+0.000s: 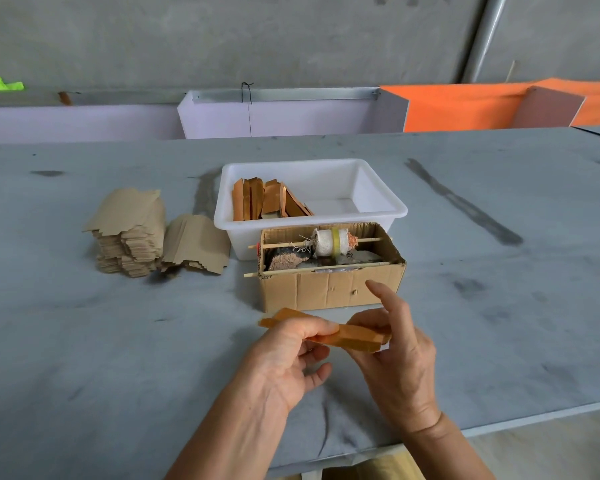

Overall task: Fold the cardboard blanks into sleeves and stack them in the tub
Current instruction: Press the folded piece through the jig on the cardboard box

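- Head view: we take the white tub (309, 216) as our landmark; it sits on the grey surface (84, 341), and all places below are given from it.
- Inside the tub, against its left wall, we see a cluster of folded orange-brown sleeves (267, 200) standing on edge and leaning on one another; the right part of the tub floor shows bare white.
- Left of the tub, just beside it, lies a small fanned pile of flat blanks (196, 245); further left, touching that pile, stands a taller stack of blanks (129, 233) with jagged edges.
- Touching the tub's near wall sits an open cardboard box (329, 285), with thin sticks laid across its top and a white roll (329, 241) with a yellow band threaded on one of them.
- Nearer to us than the tub and the box, above the surface, we hold one cardboard piece (354, 337) lying roughly level between both hands.
- Our left hand (288, 358) pinches the piece's left part, thumb on top and fingers (317, 374) curled beneath.
- Our right hand (399, 355) grips the right end, with its index finger raised and pointing toward the box.
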`<control>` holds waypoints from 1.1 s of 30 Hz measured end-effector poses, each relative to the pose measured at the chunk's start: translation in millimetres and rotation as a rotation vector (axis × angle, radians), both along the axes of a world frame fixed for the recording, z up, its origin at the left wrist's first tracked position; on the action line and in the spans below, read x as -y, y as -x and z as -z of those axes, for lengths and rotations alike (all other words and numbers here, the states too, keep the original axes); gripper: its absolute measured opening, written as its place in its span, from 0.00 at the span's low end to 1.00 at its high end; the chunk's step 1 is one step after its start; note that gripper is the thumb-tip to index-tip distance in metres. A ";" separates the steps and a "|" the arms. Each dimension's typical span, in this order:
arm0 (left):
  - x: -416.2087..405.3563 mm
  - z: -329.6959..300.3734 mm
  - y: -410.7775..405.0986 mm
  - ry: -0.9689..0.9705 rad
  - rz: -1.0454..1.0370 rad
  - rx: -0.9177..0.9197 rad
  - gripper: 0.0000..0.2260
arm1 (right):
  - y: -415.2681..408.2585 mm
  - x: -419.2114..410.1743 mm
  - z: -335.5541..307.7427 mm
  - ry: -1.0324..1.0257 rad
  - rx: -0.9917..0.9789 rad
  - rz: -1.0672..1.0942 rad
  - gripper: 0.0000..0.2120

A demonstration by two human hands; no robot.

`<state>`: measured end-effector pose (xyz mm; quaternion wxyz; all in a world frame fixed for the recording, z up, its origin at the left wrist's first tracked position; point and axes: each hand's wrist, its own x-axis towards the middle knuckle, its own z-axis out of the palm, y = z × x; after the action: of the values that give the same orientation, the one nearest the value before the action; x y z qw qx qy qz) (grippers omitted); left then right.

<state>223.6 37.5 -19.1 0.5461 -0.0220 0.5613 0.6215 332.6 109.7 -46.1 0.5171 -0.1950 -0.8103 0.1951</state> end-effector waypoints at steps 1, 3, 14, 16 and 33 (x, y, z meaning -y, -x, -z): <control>-0.2 0.4 0.7 -0.003 -0.001 0.011 0.06 | 0.1 -0.3 1.3 -0.040 0.013 -0.003 0.30; -0.6 1.0 1.0 -0.017 -0.011 0.027 0.06 | -0.2 -1.4 4.4 -0.060 0.022 -0.028 0.30; -6.6 7.8 0.8 -0.213 -0.404 0.024 0.07 | 0.8 11.9 5.5 1.276 -0.393 -0.362 0.16; -8.0 10.7 -2.5 -0.239 -0.447 -0.051 0.07 | 5.5 21.2 -1.5 1.350 -0.372 -0.494 0.14; -4.9 10.7 -5.5 -0.390 -0.467 -0.008 0.11 | 16.2 15.3 -17.5 1.525 -0.396 -0.330 0.13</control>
<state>229.1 42.4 -29.8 0.3804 -0.0427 0.4132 0.8263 316.4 94.3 -28.6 0.3401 -0.3340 -0.3655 0.7995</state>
